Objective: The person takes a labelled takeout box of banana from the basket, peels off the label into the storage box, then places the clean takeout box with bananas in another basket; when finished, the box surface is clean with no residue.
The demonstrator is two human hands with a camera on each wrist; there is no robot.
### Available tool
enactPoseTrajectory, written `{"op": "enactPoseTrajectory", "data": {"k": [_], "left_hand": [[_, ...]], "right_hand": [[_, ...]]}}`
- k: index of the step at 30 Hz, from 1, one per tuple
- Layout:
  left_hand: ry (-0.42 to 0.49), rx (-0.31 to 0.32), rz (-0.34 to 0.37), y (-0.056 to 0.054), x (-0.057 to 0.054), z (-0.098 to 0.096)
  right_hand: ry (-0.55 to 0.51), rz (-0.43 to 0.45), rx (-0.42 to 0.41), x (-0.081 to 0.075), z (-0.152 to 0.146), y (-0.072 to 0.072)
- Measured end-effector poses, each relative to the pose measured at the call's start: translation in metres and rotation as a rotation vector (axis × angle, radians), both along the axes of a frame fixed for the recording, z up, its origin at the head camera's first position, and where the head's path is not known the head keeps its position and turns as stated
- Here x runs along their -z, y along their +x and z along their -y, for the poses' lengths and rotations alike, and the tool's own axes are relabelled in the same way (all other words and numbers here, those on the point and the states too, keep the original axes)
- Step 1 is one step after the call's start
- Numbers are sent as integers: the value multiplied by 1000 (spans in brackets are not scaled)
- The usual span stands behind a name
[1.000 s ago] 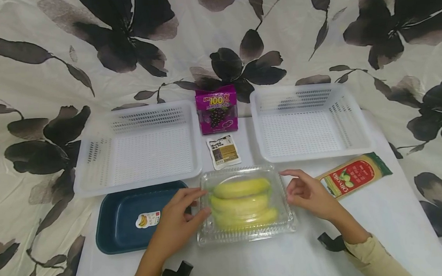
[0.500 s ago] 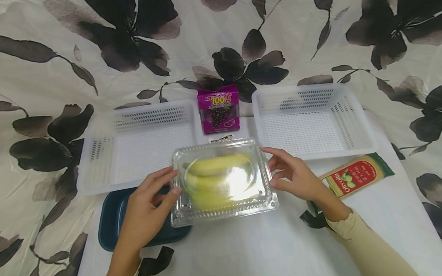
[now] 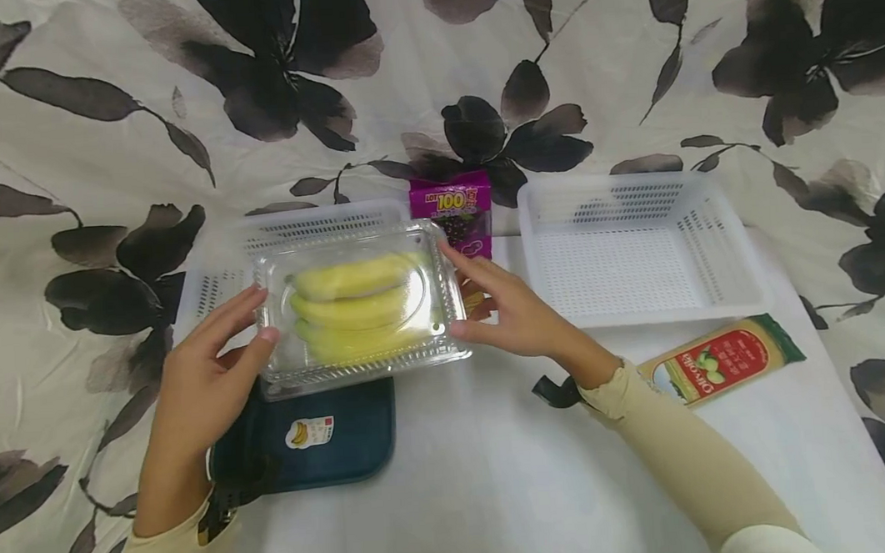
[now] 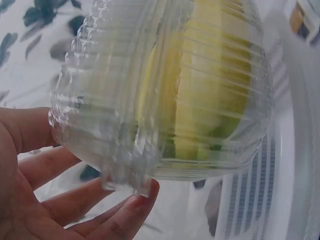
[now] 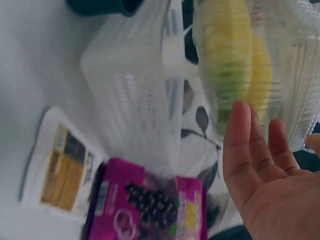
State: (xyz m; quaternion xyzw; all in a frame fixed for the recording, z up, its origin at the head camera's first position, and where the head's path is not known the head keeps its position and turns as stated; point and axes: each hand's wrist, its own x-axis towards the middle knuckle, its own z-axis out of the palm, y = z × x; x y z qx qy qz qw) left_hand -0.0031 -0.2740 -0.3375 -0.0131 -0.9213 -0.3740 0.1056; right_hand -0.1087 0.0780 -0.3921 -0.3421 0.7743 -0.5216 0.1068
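A clear plastic clamshell box (image 3: 368,368) with several yellow bananas (image 3: 354,309) inside is held up between both hands in the head view, over the front of the left white basket. My left hand (image 3: 196,381) grips its left side, thumb on the near corner and fingers farther back. On the opposite side my right hand (image 3: 515,310) holds the edge, index finger toward the far corner and thumb near the front. The left wrist view shows fingertips (image 4: 142,200) at the box's ribbed rim. In the right wrist view, fingers (image 5: 237,135) lie against its lower side.
The left white basket (image 3: 218,292) is partly covered by the box. Below it sits a dark blue tray (image 3: 354,456) with a banana sticker. A purple grape candy package (image 3: 449,197), a small white packet (image 5: 65,170), a right white basket (image 3: 600,268) and an Olivoilà package (image 3: 725,358) stand around.
Both hands have lifted the banana box from the table and carried it left and away from the body, from beside the blue tray to over the left basket.
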Motion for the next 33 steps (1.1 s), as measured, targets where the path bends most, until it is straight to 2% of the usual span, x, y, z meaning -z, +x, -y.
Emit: {"op": "enactPoseTrajectory", "data": {"k": [6,11,16,22,27,31,33], "left_hand": [[-48,-36,71,-19,-2,28],[-21,-43,195,-42,1,51],[-12,-23,351,-70,11,73],[-34,34,472,-97,31,100],[0,76,568,-110,47,119],[34,100,618,-115,56,130],[47,95,638,-116,58,132]], "right_hand": [[25,11,3,1,33,-17],[106,24,31,4,59,-30],[210,49,57,10,81,-42],[292,98,32,18,100,-54],[384,66,10,18,113,-57],[483,18,-19,16,125,-58],[523,23,-25,14,131,-57]]}}
